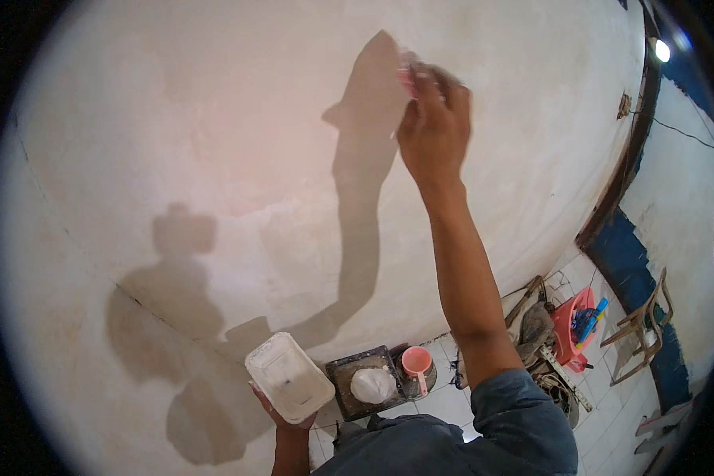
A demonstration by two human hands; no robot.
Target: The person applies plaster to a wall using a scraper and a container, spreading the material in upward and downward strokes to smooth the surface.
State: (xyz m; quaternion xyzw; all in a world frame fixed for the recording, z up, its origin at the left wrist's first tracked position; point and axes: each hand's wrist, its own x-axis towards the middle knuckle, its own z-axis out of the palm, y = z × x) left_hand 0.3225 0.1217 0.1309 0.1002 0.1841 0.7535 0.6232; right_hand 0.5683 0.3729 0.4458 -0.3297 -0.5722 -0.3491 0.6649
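Note:
My right hand (pixel 436 127) is raised high on the pale plastered wall (pixel 246 127), fingers closed on a small pink object (pixel 407 78), largely hidden and blurred; its kind is unclear. The arm casts a long shadow on the wall. Low at the centre left, my left hand (pixel 285 419) grips a white rectangular plastic container (pixel 289 374) with pale residue inside, holding it tilted up from beneath. Beside that container, below, a dark square tray (pixel 345 404) bears a white mound (pixel 373 386), and a pink dipper (pixel 416 361) rests next to it.
At the lower right are a pink tub (pixel 567 317) with blue items, a cluttered pile of tools (pixel 543 365) and a wooden chair (pixel 642 333) on white tiles (pixel 611 404). A blue-and-white wall (pixel 674 151) with a lamp (pixel 660 50) and hanging wire stands at the right.

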